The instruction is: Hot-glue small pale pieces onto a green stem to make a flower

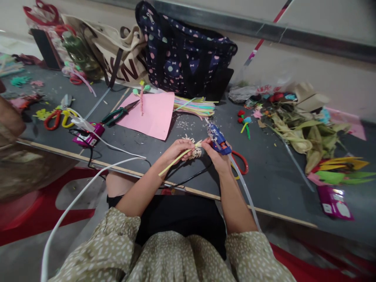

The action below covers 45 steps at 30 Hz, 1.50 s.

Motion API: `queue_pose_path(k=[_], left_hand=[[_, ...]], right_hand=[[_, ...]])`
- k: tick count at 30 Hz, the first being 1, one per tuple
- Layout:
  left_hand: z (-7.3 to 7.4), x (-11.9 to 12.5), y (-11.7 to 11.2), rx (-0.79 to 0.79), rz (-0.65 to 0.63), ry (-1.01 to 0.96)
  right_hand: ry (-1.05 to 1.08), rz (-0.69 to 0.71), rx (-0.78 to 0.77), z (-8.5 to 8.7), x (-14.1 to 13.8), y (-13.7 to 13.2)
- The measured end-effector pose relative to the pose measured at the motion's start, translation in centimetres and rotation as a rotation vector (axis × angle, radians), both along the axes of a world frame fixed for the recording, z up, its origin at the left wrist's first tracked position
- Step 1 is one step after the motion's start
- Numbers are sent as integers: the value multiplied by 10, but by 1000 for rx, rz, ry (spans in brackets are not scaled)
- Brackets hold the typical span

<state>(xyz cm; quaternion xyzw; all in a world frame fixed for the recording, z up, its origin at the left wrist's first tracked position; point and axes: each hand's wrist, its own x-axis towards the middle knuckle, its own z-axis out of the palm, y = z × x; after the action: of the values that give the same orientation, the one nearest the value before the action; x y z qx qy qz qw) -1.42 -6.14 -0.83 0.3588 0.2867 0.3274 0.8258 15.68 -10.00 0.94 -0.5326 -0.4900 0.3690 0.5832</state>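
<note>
My left hand (176, 150) is closed on a yellow-green straw stem (172, 163) that ends in a small cluster of pale husk petals (194, 148). My right hand (216, 156) grips a blue glue gun (217, 140) with an orange trigger, its nozzle up against the petal cluster. A clear glue stick (245, 190) runs back from the gun past my wrist. Both hands hover over the dark grey table (264, 184), close to its near edge.
Pink paper (152, 113), green-handled pliers (117, 114), coloured straws (194, 105) and two bags (182, 55) lie behind. Red-handled scissors (241, 162) sit right of my hand, a second pink glue gun (89, 135) and scissors (58, 115) at left, dried husks (305, 135) at right.
</note>
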Motion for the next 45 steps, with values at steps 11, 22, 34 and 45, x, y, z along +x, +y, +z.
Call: queue_pose_path(k=[11, 22, 34, 45], left_hand=[[3, -1, -1, -8, -15, 9], [-1, 0, -1, 31, -21, 33], [0, -1, -2, 34, -24, 44], [3, 0, -3, 17, 10, 22]], right_hand=[[-47, 21, -38, -1, 5, -2], [-128, -5, 14, 0, 4, -2], [-157, 40, -28, -1, 11, -1], [62, -87, 46, -5, 9, 4]])
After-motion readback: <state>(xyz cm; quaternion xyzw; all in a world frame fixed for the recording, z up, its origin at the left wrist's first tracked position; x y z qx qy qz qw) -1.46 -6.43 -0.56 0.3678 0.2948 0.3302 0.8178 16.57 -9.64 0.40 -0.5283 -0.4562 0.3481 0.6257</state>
